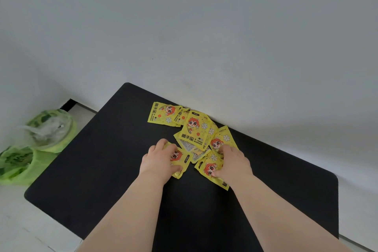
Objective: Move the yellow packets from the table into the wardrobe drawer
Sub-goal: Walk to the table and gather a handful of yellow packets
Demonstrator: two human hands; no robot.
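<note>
Head camera looked down on the yellow packets (pixel 194 129), heaped in a loose, overlapping pile on the black table (pixel 98 161), close against the white wall (pixel 204 26). The left hand (pixel 160 158) gripped the packet at the pile's near left, fingers curled over it. The right hand (pixel 234 161) lay bent over packets on the right, thumb pressing one. Whether it held any, I could not tell. Green bags (pixel 51 131) sat on the floor beside the table.

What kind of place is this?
Likely a plain home room: black rounded-corner table against a bare white wall, crumpled green plastic bags on the pale floor, yellow printed hand-warmer packets piled on the table.
</note>
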